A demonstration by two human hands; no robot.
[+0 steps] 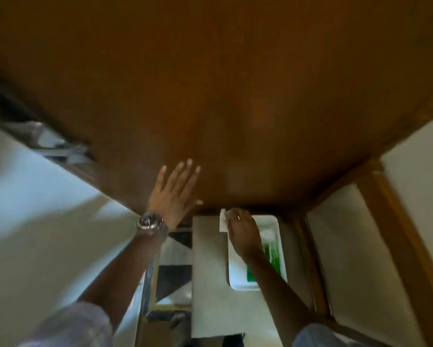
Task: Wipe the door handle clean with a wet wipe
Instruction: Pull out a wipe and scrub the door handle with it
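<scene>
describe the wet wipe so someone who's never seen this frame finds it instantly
Start at the big brown door filling the upper frame, then drop to its bottom edge, right of centre. There the right hand pinches a small white wet wipe above a white tray. It is the only crumpled white scrap held in fingers.

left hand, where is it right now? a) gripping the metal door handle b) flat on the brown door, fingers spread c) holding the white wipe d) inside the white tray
b: the left hand lies open against the brown door with nothing in it, while the right hand holds the white wipe above the tray.
</scene>
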